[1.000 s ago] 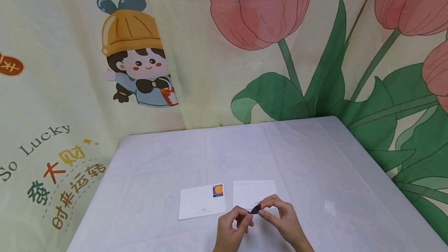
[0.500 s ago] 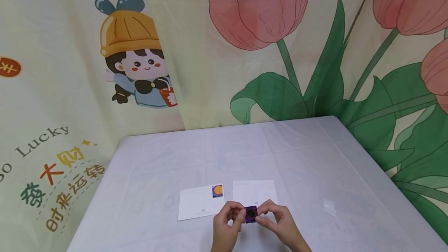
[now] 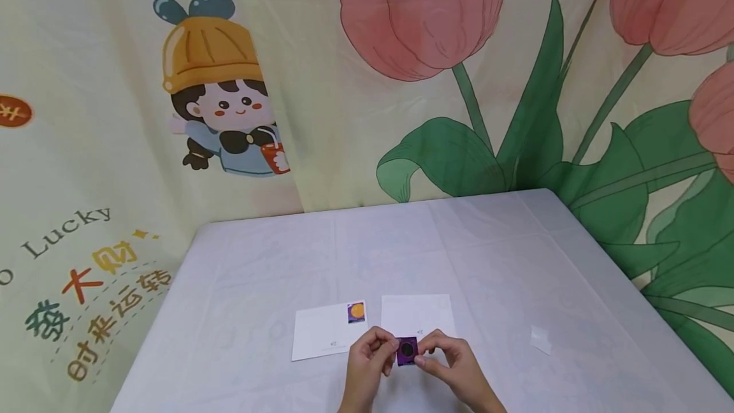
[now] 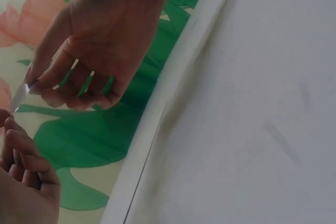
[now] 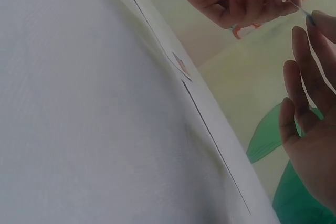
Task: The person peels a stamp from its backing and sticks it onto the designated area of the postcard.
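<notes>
Both hands hold up a small purple stamp (image 3: pixel 408 350) with a dark round centre, its face turned toward the head camera. At its left edge my left hand (image 3: pixel 367 359) pinches it between thumb and fingers. My right hand (image 3: pixel 450 359) pinches the opposite edge, its other fingers loosely bent. Edge-on, the stamp (image 4: pixel 20 97) shows as a thin pale strip between the fingertips in the left wrist view. Behind the hands lies a white envelope (image 3: pixel 415 311), partly covered by them. Another white envelope (image 3: pixel 321 333) lies to its left, bearing a purple stamp (image 3: pixel 356 312) with an orange disc.
A small clear piece of film (image 3: pixel 540 340) lies on the right part of the white-covered table (image 3: pixel 275 260). A printed curtain (image 3: pixel 321 81) with tulips and a cartoon figure hangs behind the table's back edge.
The stamp has turned from nearly edge-on to flat toward the head camera. Both hands have shifted slightly left with it, still pinching its edges.
</notes>
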A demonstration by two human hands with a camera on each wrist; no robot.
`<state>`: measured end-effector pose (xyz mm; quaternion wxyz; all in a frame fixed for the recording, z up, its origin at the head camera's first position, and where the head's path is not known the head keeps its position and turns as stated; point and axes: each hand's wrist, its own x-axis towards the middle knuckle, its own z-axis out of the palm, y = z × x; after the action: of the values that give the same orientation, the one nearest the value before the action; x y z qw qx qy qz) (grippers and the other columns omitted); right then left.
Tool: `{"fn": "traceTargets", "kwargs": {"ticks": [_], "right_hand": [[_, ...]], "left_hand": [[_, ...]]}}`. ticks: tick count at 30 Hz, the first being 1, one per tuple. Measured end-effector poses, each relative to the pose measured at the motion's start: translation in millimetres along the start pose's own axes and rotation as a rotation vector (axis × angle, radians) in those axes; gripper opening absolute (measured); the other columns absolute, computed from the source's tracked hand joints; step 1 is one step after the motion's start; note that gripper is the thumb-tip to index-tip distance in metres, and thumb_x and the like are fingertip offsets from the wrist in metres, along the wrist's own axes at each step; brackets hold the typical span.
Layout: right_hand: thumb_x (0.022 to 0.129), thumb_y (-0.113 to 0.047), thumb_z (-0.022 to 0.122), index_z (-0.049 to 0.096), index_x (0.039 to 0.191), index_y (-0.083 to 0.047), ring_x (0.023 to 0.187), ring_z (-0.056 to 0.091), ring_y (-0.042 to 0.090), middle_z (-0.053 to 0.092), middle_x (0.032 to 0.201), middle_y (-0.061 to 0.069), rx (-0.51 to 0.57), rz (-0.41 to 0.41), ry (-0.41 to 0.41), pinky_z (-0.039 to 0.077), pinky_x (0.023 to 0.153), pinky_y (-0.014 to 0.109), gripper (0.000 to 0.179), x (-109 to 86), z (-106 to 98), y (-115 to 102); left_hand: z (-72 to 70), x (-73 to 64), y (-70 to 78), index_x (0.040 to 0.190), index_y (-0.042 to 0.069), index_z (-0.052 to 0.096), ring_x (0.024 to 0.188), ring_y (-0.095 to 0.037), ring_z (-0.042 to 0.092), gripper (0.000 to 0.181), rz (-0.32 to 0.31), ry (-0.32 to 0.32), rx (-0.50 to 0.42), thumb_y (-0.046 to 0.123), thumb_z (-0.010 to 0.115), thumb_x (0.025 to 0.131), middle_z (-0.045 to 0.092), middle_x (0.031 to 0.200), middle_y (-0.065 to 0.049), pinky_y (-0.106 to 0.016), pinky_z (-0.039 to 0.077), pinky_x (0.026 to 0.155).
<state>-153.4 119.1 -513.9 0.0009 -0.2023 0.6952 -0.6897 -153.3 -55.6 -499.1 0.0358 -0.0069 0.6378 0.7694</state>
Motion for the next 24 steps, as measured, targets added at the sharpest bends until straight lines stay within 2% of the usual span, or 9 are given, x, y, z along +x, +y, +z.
{"fn": "traceTargets", "kwargs": {"ticks": [3,6,10,14,17,20,24], "right_hand": [[0.083,-0.005,0.066,0.066,0.088,-0.005,0.082,0.054,0.017,0.063,0.083,0.003,-0.034,-0.011,0.071,0.038,0.078,0.033,0.004,2.5,0.2,-1.1],[0.081,-0.007,0.069,0.066,0.085,-0.006,0.076,0.053,0.015,0.063,0.078,0.001,-0.063,0.019,0.194,0.038,0.072,0.031,0.004,5.7,-0.6,-2.6],[0.078,-0.010,0.072,0.067,0.082,-0.006,0.074,0.055,0.014,0.064,0.075,0.001,-0.105,0.086,0.365,0.038,0.069,0.027,0.007,12.3,-5.0,-4.0],[0.077,-0.016,0.075,0.069,0.081,-0.008,0.071,0.055,0.014,0.065,0.073,0.001,-0.173,0.201,0.487,0.038,0.065,0.026,0.011,23.0,-14.9,-5.7],[0.076,-0.020,0.076,0.071,0.080,-0.010,0.068,0.055,0.013,0.066,0.071,0.001,-0.251,0.278,0.537,0.037,0.059,0.025,0.011,31.7,-24.5,-3.0],[0.076,-0.022,0.076,0.072,0.079,-0.011,0.067,0.056,0.012,0.066,0.070,0.000,-0.345,0.300,0.577,0.037,0.058,0.025,0.013,39.0,-34.0,3.5],[0.076,-0.022,0.077,0.072,0.076,-0.010,0.062,0.055,0.012,0.065,0.067,-0.001,-0.459,0.272,0.633,0.039,0.057,0.024,0.013,45.3,-42.8,16.0]], "left_hand": [[1.1,4.9,7.4,0.088,-0.008,0.058,0.051,-0.007,0.044,0.015,0.002,-0.009,0.050,0.005,0.064,0.084,0.053,0.065,-0.003,-0.016,0.036,0.046],[5.9,12.5,14.9,0.089,-0.003,0.062,0.053,-0.007,0.045,0.016,0.005,-0.025,0.134,0.013,0.067,0.084,0.056,0.069,-0.002,-0.017,0.037,0.048],[16.9,26.4,18.7,0.087,0.004,0.066,0.051,-0.007,0.047,0.017,0.062,-0.018,0.280,0.020,0.070,0.083,0.060,0.074,0.000,-0.017,0.036,0.046],[29.7,45.5,15.3,0.082,0.008,0.068,0.052,-0.007,0.049,0.014,0.154,0.022,0.390,0.021,0.072,0.080,0.062,0.075,0.001,-0.017,0.035,0.044],[39.2,61.2,10.0,0.081,0.009,0.069,0.055,-0.007,0.050,0.011,0.200,0.047,0.452,0.020,0.073,0.080,0.062,0.075,0.003,-0.018,0.038,0.046],[47.9,76.6,2.2,0.079,0.010,0.069,0.057,-0.006,0.049,0.009,0.247,0.068,0.494,0.018,0.073,0.079,0.062,0.073,0.004,-0.019,0.040,0.050],[56.7,95.6,-12.8,0.076,0.011,0.070,0.058,-0.003,0.049,0.008,0.290,0.084,0.542,0.017,0.074,0.079,0.061,0.070,0.006,-0.019,0.041,0.052]]}}
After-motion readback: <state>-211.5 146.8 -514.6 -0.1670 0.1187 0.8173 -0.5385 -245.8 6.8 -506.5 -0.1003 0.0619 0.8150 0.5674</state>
